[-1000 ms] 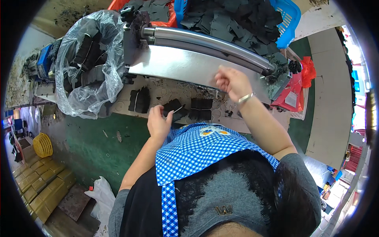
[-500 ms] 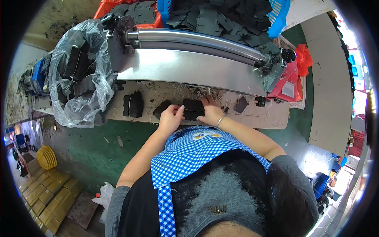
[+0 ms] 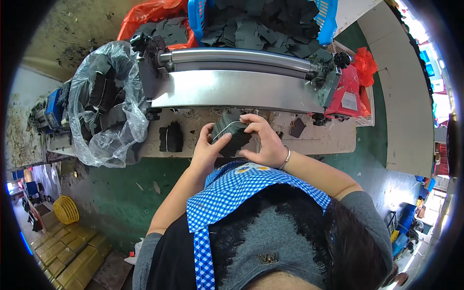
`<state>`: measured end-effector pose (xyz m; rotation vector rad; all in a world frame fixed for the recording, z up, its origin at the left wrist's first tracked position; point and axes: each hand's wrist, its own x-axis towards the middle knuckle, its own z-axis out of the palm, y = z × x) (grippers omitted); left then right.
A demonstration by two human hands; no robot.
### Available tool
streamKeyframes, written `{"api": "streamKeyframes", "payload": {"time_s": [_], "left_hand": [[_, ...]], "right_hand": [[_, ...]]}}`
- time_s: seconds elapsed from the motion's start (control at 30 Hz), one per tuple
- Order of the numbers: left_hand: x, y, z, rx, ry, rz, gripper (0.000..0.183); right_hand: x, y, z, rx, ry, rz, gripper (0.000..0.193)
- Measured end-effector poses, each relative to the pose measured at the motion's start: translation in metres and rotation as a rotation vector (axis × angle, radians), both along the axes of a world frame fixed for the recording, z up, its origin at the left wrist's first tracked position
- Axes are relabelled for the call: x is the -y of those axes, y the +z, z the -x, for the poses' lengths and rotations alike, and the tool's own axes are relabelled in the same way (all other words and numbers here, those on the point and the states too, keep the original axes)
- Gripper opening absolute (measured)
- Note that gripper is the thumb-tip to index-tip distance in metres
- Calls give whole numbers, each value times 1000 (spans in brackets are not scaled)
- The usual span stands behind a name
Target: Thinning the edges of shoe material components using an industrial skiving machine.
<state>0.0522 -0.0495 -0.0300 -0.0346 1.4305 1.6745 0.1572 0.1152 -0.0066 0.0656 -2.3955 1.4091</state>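
Bundle (image 3: 234,134) of thin dark grey pieces, stacked close together and crossed by a narrow pale band (image 3: 227,129), is held tilted between a person's two hands, just in front of the torso and over the near side of a pale worktop (image 3: 333,137); whether its underside touches the surface cannot be told. The left hand (image 3: 207,149) grips its left side, thumb on the near face and fingers curled round the edge. The right hand (image 3: 267,145) grips the opposite side, fingers at the upper corner and thumb below. The step in hand appears to be handling or straightening this banded stack; the next move would call for even pressure from both sides, so that pieces do not slip out of the band. To the left on the worktop, well apart, stands a second banded bundle (image 3: 171,137); to the right lies a loose dark piece (image 3: 297,127). Beyond is a machine with a shiny metal roller (image 3: 237,56) and a broad metal plate (image 3: 237,89). Farther out, a clear plastic bag (image 3: 126,141) holding more dark bundles sits at left, and a blue basket (image 3: 328,21) heaped with dark pieces stands behind the roller.
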Motion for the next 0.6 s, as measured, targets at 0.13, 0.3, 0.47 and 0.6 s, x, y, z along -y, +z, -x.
{"api": "streamKeyframes", "payload": {"time_s": [0.13,0.3,0.47,0.6], "left_hand": [[6,2,-3,-561,-87,86,78],[16,23,-6,-579,-135,61,76],[23,36,-4,-945,-188,70,55],[27,49,-11,-1161,-321,196,55]], "right_hand": [[11,15,7,46,-131,3,67],[14,33,10,12,-160,-242,70],[4,40,5,122,-140,-40,63],[15,40,-1,-60,-209,-262,55]]}}
